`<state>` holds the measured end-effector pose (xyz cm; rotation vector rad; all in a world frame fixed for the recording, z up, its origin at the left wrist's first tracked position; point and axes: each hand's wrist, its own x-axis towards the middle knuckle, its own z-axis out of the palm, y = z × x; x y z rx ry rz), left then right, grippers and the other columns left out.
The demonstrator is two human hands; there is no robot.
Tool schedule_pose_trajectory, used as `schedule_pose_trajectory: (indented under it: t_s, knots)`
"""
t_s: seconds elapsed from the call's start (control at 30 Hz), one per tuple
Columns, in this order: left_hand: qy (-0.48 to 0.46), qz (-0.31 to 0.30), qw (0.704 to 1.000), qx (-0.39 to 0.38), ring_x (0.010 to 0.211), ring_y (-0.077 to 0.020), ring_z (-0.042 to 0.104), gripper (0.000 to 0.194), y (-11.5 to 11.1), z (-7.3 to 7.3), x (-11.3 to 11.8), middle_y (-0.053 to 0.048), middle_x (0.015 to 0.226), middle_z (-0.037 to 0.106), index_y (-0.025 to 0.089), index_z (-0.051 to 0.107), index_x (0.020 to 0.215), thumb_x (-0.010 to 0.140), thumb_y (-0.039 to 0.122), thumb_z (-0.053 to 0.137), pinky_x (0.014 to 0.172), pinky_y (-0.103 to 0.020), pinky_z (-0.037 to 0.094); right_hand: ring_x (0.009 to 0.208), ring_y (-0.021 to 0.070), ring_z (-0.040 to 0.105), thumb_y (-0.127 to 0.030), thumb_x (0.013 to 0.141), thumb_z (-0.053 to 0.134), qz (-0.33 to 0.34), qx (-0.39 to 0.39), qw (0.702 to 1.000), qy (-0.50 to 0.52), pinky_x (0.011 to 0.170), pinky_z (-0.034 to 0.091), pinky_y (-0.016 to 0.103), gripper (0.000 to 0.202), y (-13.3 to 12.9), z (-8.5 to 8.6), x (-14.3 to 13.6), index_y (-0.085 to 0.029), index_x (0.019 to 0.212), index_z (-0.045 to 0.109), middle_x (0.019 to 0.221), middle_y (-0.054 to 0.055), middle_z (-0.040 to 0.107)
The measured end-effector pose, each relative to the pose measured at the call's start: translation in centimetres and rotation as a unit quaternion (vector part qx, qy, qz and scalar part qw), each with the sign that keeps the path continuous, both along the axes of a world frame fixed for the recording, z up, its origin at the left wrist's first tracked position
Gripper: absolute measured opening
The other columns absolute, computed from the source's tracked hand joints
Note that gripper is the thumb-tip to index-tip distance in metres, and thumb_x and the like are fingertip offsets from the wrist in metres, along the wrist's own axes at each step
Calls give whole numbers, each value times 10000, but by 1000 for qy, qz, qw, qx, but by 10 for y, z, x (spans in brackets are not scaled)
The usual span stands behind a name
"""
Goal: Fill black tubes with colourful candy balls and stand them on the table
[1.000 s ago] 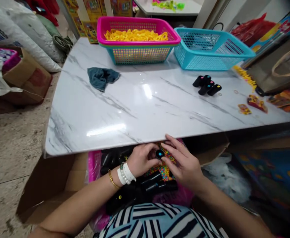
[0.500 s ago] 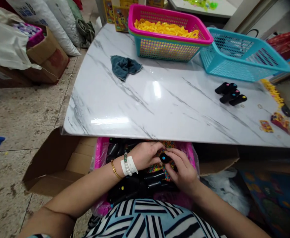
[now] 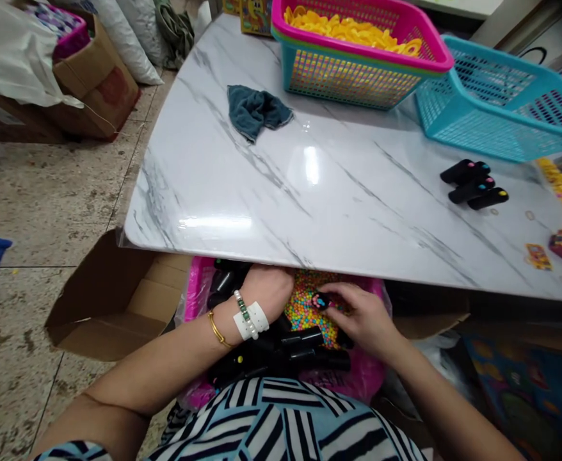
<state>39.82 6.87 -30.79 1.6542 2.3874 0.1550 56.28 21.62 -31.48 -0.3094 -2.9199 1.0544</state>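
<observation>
Over the tub's [image 3: 195, 282] left half, the left hand [image 3: 270, 291] has parted from the right, fingertips hidden, grip unclear; right of the tub's middle, the right hand [image 3: 365, 315] pinches a tube [image 3: 326, 297], its end now showing beads [image 3: 317, 300]: filling seems under way.

I run one view: head camera, worn on person, facing forward and steeply down. Striped shirt [image 3: 281, 422] fills bottom edge, nearest lens. Left hand [image 3: 270, 289] and right hand [image 3: 365, 317] sit close, below centre. I look across tabletop [image 3: 262, 186] from above, near edge sloping down rightward. Farther off: pink basket [image 3: 437, 48] cut by top edge, blue basket [image 3: 492, 137] at right. Floor [image 3: 93, 186] shows left.
</observation>
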Motion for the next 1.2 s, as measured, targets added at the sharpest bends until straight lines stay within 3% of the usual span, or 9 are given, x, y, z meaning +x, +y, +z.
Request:
schedule_pose_trajectory:
  t_s: [0.1, 0.27, 0.4, 0.5, 0.6, 0.73, 0.93, 1.03, 1.2]
  knots:
    - [-15, 12, 1000, 11, 1123, -287, 615, 369, 2, -1, -2, -223, 1116, 674, 30, 602, 1184, 857, 45, 432, 1040, -490, 421, 924, 164, 668, -167, 807, 632, -63, -64, 996, 20, 828, 541, 278, 285, 4, 14, 18, -235, 1082, 605, 1023, 19, 700]
    - [-55, -24, 997, 39, 1110, -254, 623, 444, 9, -6, 1, -187, 1140, 668, 87, 559, 1239, 841, -8, 388, 1030, -461, 441, 957, 163, 647, -138, 821, 606, -75, -13, 995, 68, 866, 524, 296, 280, 4, 23, 25, -228, 1086, 598, 1021, 33, 688]
    - [-115, -46, 991, 58, 1059, -274, 637, 415, 7, -6, 8, -198, 1155, 646, 82, 486, 1289, 878, 137, 475, 955, -451, 504, 918, 163, 650, -147, 806, 635, -88, -2, 992, 86, 839, 531, 293, 266, 4, 29, 26, -227, 1058, 608, 986, 32, 688]
    - [-212, -38, 974, 66, 1036, -268, 640, 374, 4, -5, 11, -163, 1132, 653, 124, 508, 1243, 888, 240, 526, 918, -425, 530, 912, 167, 667, -192, 787, 689, -170, -78, 976, 113, 829, 546, 288, 301, 7, 45, 33, -238, 1073, 608, 1008, 34, 691]
    - [-289, -41, 953, 88, 1105, -242, 609, 336, 5, -6, 12, -121, 1176, 643, 168, 544, 1207, 874, 210, 535, 976, -396, 500, 853, 162, 688, -259, 767, 728, -290, -122, 930, 189, 791, 561, 279, 326, 25, 61, 34, -232, 1069, 608, 967, 31, 705]
    - [-307, -33, 947, 90, 1125, -236, 594, 351, 10, -10, 12, -104, 1187, 640, 184, 589, 1178, 832, 164, 534, 1010, -396, 476, 714, 156, 657, -392, 687, 767, -436, -20, 869, 231, 683, 543, 284, 409, 86, 66, 14, -197, 1018, 626, 885, 36, 699]
    - [-291, 5, 951, 105, 1145, -263, 590, 345, 8, -16, 14, -89, 1215, 641, 235, 639, 1142, 814, 207, 536, 1012, -424, 474, 635, 194, 624, -495, 657, 705, -483, 153, 846, 165, 678, 470, 327, 411, 176, 48, -29, -187, 909, 603, 720, 19, 682]
    - [-289, 20, 951, 108, 1147, -272, 593, 344, 6, -20, 12, -85, 1212, 652, 245, 639, 1152, 822, 257, 545, 1013, -432, 474, 647, 219, 627, -450, 677, 697, -495, 187, 832, 165, 671, 445, 321, 381, 193, 42, -46, -181, 912, 563, 620, 5, 647]
    - [-301, 19, 950, 84, 1161, -267, 592, 354, 8, -19, 10, -81, 1227, 651, 236, 634, 1169, 829, 265, 538, 1024, -425, 468, 661, 221, 613, -429, 757, 637, -476, 269, 831, 105, 655, 414, 312, 245, 200, 42, -58, -193, 785, 580, 671, 52, 671]
